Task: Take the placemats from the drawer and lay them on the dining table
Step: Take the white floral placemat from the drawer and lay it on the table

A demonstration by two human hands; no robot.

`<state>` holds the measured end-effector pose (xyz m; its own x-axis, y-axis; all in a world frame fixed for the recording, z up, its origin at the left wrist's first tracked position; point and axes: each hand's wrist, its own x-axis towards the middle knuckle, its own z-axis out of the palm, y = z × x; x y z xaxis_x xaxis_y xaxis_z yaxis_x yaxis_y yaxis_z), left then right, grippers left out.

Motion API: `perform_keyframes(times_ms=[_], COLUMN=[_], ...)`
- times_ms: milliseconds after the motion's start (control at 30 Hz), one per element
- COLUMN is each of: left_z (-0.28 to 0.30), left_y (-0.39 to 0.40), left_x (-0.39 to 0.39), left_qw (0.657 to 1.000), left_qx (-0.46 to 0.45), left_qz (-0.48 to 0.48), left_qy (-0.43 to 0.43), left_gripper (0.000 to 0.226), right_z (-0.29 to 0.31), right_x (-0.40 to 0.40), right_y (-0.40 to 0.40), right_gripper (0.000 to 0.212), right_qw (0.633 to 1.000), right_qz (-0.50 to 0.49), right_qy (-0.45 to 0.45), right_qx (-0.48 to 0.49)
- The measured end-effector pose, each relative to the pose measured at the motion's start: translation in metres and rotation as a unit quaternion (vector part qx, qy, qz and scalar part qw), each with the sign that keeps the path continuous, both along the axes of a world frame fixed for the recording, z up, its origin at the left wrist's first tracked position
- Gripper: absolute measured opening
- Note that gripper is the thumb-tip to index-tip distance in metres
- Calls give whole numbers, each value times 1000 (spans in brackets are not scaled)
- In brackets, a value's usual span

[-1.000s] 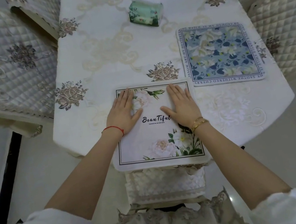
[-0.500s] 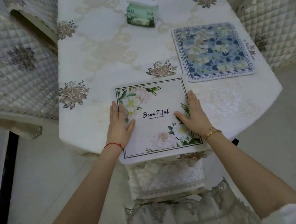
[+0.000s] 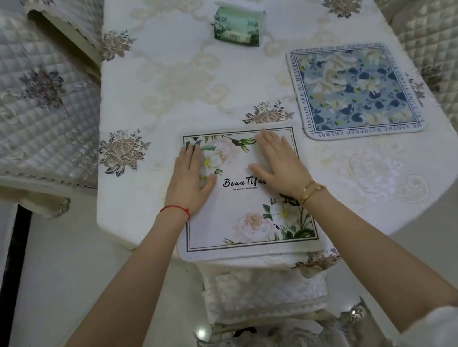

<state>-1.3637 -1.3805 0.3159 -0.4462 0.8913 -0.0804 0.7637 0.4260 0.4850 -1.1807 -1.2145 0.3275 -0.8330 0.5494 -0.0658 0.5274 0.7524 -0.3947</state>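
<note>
A white placemat (image 3: 237, 216) with printed flowers and the word "Beautiful" lies at the near end of the dining table (image 3: 180, 97), its front edge overhanging slightly. My left hand (image 3: 190, 182) presses flat on its left side, fingers straight. On the upper middle of the same mat my right hand (image 3: 279, 162) presses flat too. A blue flowered placemat (image 3: 355, 92) lies flat at the table's right side, apart from both hands.
A green tissue pack (image 3: 238, 23) sits mid-table further back. Quilted chairs stand at the left (image 3: 10, 111), at the right (image 3: 446, 45) and tucked under the near end (image 3: 266, 289). Pale floor surrounds the table.
Both hands slid from the mat's side edges up and inward onto its upper part, staying flat. The white mat lies much where it was. The view shifted slightly.
</note>
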Motion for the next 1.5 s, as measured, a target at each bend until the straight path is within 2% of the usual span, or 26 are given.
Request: perform_keyframes(times_ms=[200,467,733,867,1000,1167,1500], left_z=[3,-14,-14,-5,-1,-3,6], left_y=[36,38,36,37,21,0,-41], left_x=[-23,-37,-34,-23,-2,5,13], left_qw=[999,993,994,996,997,997,997], left_qx=[0,-9,-26,-40,-16,-18,-29], left_qz=[-32,-45,-35,-26,-61,-50,-37], left_qy=[29,105,103,69,54,56,58], left_gripper=[78,84,84,81,80,82,77], right_z=[-10,-16,-16,-13,-7,-14,-9], right_x=[-52,-36,14,10,-5,6,62], right_y=[13,25,45,33,1,-19,-15], right_gripper=[69,71,77,77,71,73,78], right_qw=[998,996,998,998,1000,999,998], right_qz=[57,82,12,-23,11,28,-35], right_qy=[-32,-38,-48,-43,-23,-35,-48], right_qx=[-2,26,31,29,1,-7,3])
